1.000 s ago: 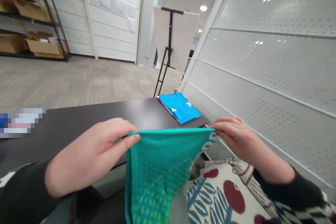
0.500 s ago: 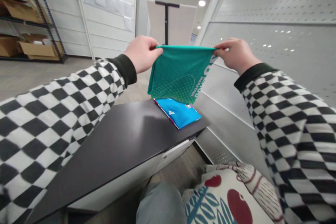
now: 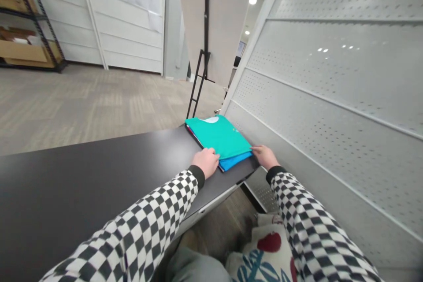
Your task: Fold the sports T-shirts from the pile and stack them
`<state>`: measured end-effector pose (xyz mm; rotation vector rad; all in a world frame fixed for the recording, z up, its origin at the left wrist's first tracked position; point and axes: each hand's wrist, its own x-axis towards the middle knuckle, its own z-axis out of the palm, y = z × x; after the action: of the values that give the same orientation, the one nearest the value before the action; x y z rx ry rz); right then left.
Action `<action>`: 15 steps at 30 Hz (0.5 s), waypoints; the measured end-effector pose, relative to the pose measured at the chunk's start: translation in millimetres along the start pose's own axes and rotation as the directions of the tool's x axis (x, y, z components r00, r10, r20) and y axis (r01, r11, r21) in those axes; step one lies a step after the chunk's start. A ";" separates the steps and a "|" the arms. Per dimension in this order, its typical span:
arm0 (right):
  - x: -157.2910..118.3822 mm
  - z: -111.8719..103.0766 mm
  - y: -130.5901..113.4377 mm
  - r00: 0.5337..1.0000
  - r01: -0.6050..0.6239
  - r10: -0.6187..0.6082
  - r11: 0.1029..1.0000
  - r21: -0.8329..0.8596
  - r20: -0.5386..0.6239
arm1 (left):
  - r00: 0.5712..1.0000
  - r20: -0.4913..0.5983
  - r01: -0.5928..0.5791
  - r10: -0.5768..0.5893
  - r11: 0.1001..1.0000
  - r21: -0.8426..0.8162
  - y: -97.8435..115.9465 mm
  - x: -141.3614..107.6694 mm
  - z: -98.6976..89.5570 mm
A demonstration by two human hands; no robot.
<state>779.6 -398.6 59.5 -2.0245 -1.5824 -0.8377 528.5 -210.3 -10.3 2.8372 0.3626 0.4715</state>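
Observation:
A folded teal-green shirt (image 3: 220, 136) lies on top of a folded blue shirt (image 3: 233, 161) at the far right end of the dark tabletop. My left hand (image 3: 206, 161) pinches the near left corner of the teal shirt. At its near right corner, my right hand (image 3: 264, 156) grips the edge between thumb and fingers. The blue shirt's near edge sticks out below the teal one. A white patch shows at the teal shirt's far edge.
The dark tabletop (image 3: 132, 163) stretches to the left. A perforated grey panel wall (image 3: 324, 97) rises close on the right. Behind the table stands a board on a black easel (image 3: 206, 31). Shelving with cardboard boxes (image 3: 26, 50) is at the far left.
Both hands have come down and closer together, laying the teal shirt, held up in the air before, onto the blue one. The view has tilted downward.

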 end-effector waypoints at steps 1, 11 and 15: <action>-9.1 2.1 3.7 0.999 -0.038 0.038 0.999 0.019 0.037 | 1.000 -0.020 -0.016 0.016 1.000 0.009 2.5 -0.4 1.9; -47.4 12.2 53.2 0.874 -0.305 0.349 0.936 -0.178 0.337 | 0.991 0.024 -0.129 0.129 0.992 -0.003 22.8 -7.9 12.8; -59.4 15.0 50.6 0.735 -0.331 0.466 0.881 -0.338 0.493 | 0.989 0.020 -0.147 0.148 0.988 -0.056 28.3 -15.6 14.1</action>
<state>821.8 -443.2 9.0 -2.8404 -1.2443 -0.2597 524.8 -244.0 -19.9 2.8263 0.1336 0.4671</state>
